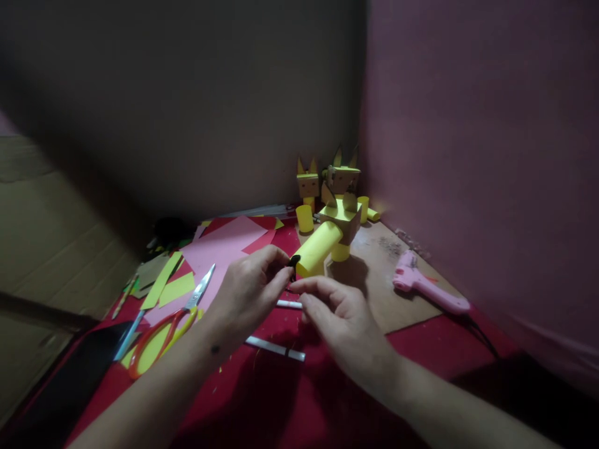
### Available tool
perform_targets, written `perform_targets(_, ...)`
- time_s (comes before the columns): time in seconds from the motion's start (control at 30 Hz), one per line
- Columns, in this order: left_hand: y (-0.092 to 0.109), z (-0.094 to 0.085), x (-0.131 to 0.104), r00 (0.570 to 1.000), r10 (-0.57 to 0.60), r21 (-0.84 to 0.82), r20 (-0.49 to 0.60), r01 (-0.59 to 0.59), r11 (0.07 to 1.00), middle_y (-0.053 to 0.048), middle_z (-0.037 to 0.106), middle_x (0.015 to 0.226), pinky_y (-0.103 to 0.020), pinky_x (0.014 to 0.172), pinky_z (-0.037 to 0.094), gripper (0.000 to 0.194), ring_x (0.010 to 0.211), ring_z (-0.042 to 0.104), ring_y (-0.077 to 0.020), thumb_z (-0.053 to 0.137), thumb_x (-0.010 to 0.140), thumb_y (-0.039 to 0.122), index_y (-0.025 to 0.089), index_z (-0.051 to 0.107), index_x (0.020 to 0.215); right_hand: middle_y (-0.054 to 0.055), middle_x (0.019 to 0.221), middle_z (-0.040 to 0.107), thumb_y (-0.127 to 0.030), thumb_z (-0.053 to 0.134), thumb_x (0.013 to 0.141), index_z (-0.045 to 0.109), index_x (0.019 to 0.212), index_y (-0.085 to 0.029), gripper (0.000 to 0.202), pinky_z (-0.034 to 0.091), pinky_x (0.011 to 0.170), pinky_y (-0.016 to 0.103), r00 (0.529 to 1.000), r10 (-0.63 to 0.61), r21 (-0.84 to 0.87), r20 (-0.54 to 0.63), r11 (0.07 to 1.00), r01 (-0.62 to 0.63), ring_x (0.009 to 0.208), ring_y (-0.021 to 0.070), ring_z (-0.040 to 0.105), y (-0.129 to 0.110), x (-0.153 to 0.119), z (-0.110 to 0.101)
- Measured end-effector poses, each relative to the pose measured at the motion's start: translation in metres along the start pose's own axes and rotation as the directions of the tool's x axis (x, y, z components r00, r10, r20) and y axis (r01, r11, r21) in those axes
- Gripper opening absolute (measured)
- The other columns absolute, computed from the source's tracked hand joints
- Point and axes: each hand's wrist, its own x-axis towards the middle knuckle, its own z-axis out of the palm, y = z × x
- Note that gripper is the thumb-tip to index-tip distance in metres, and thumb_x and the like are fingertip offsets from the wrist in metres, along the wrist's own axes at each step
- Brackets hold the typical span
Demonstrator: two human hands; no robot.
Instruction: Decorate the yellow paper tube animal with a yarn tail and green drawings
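My left hand point(250, 287) pinches a small black piece point(294, 260) between thumb and fingertips, at the near end of a yellow paper tube point(319, 248). Just below it, the thumb and index finger of my right hand point(339, 312) come together; what they hold, if anything, is too small to make out. The tube lies tilted in front of a box-shaped cardboard head point(340, 215) with pointed ears and a yellow top. Two white strips, one near strip point(276, 348) and one far strip point(289, 304), lie below my hands on the red cloth.
Scissors point(173, 330) with red and yellow handles lie left, over pink paper point(224, 243) and yellow scraps point(176, 290). A pink glue gun point(428, 284) rests at the right on a cardboard sheet point(397, 305). Two more eared cardboard figures, including a smaller figure point(307, 184), stand behind.
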Motion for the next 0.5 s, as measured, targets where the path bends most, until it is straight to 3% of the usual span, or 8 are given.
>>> perform_targets(0.07,0.0,-0.004,-0.001,1.0,0.004,0.022,0.023,-0.004,1.0,-0.001,0.072,0.071,-0.028,0.059,0.045,0.016,0.061,0.063,-0.0169,0.057,0.086,0.032,0.021,0.067,0.081,-0.006,0.062,0.055,-0.031,0.059,0.089,0.069,0.1,-0.017,0.021,0.036,0.053,0.025,0.987,0.161,0.158,0.026,0.974,-0.163,0.053,0.0094,0.042,0.008,-0.004,0.008)
perform_targets(0.13,-0.002,-0.008,-0.003,0.999,0.011,0.059,0.045,-0.014,0.998,-0.002,0.071,0.07,-0.028,0.058,0.044,0.016,0.06,0.062,-0.017,0.057,0.086,0.032,0.021,0.066,0.079,-0.008,0.06,0.052,-0.033,0.061,0.086,0.067,0.098,-0.017,0.021,0.031,0.051,0.024,0.977,0.211,0.233,0.026,0.949,-0.211,0.05,0.0079,0.035,0.012,-0.005,0.011)
perform_targets(0.33,-0.027,-0.02,-0.011,0.975,0.048,0.179,0.218,-0.088,0.98,0.0,0.071,0.067,-0.025,0.05,0.04,0.012,0.054,0.058,-0.0161,0.063,0.084,0.034,0.024,0.07,0.082,-0.004,0.062,0.059,-0.033,0.063,0.082,0.069,0.087,-0.019,0.016,0.037,0.055,0.026,0.986,0.155,0.13,-0.067,0.981,-0.145,0.055,0.0109,0.047,0.016,-0.004,0.006)
perform_targets(0.5,-0.044,-0.031,-0.014,0.967,0.048,0.239,0.252,-0.11,0.965,0.001,0.065,0.054,-0.024,0.045,0.036,0.021,0.045,0.054,-0.0153,0.052,0.083,0.024,0.026,0.067,0.068,-0.004,0.059,0.059,-0.034,0.061,0.082,0.068,0.085,-0.02,0.016,0.039,0.052,0.026,0.981,0.167,0.094,-0.103,0.983,-0.158,0.054,0.0123,0.052,0.022,-0.002,-0.002)
